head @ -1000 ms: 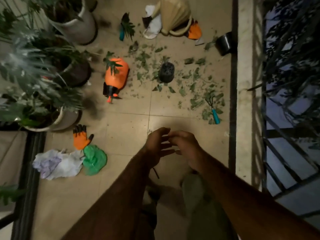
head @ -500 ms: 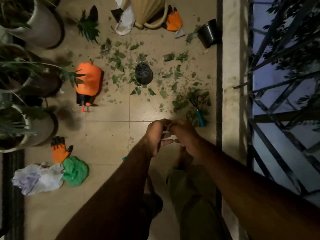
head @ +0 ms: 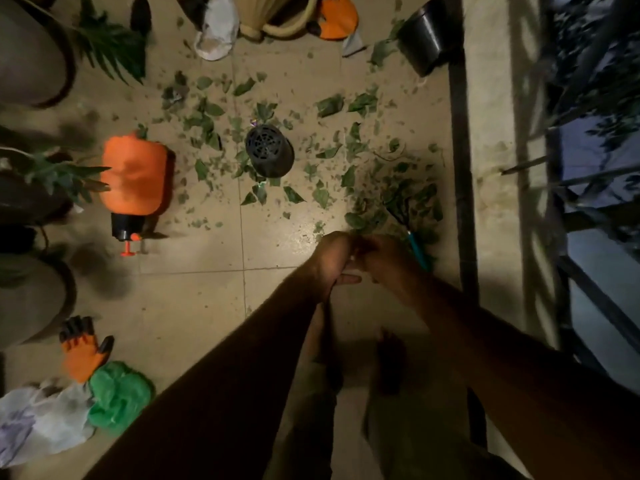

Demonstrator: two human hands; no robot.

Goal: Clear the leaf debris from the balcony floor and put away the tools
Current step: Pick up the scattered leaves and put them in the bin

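Note:
Torn green leaf debris (head: 322, 195) lies scattered over the tiled balcony floor (head: 194, 299), thickest around an overturned black plastic pot (head: 270, 150). A small hand rake (head: 414, 244) with a teal handle lies among the leaves near the right edge. My left hand (head: 332, 261) and my right hand (head: 384, 261) are pressed together above the floor, fingers curled, just left of the rake handle. A small pale spot shows between them; I cannot tell what it is.
An orange sprayer bottle (head: 135, 178) lies on its side at the left. An orange glove (head: 83, 351), a green cloth (head: 117, 396) and a white cloth (head: 41, 420) sit at lower left. Planters (head: 31, 53) line the left; a black pot (head: 424, 46), ledge (head: 491, 133) and railing (head: 588, 168) stand right.
My view has moved forward and down toward the leaves. Both hands have closed together, from slightly apart to touching, and moved nearer the rake.

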